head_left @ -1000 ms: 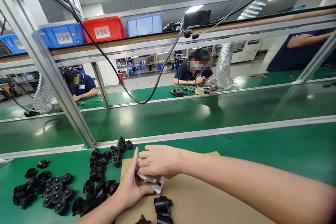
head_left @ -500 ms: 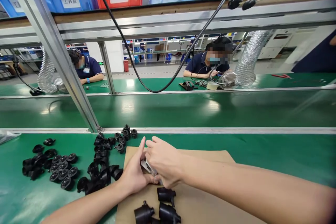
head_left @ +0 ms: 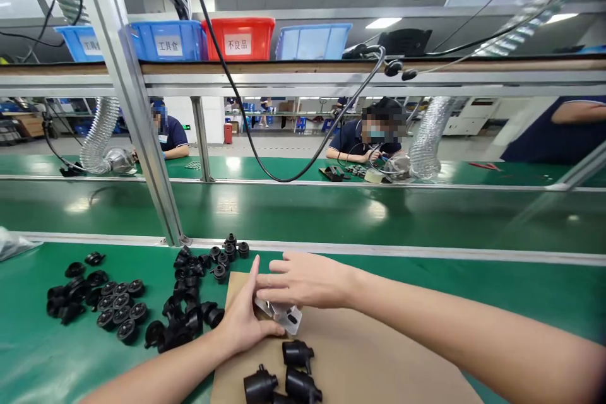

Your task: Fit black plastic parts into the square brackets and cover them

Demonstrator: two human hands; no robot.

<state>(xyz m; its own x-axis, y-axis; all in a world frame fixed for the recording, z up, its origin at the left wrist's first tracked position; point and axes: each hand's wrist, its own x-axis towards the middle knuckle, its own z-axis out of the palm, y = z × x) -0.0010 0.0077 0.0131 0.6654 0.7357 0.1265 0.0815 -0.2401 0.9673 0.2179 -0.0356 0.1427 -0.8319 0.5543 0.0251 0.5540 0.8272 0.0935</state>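
Head view: both hands on a small white part over the cardboard sheet [head_left: 379, 360]

Left hand [head_left: 243, 322] cradles the white part [head_left: 284, 314] from below, thumb pressed under it; right hand [head_left: 303, 281] lies over it, fingers spread (grip on it hidden). Part sits just above the cardboard on the green worktop [head_left: 521, 290]. Black plastic pieces [head_left: 189, 303] lie left; three more [head_left: 284, 379] near the wrist

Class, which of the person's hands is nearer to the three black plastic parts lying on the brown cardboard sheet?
Left. The left hand rests just above-left of the black plastic parts; the right hand is farther up the cardboard sheet.
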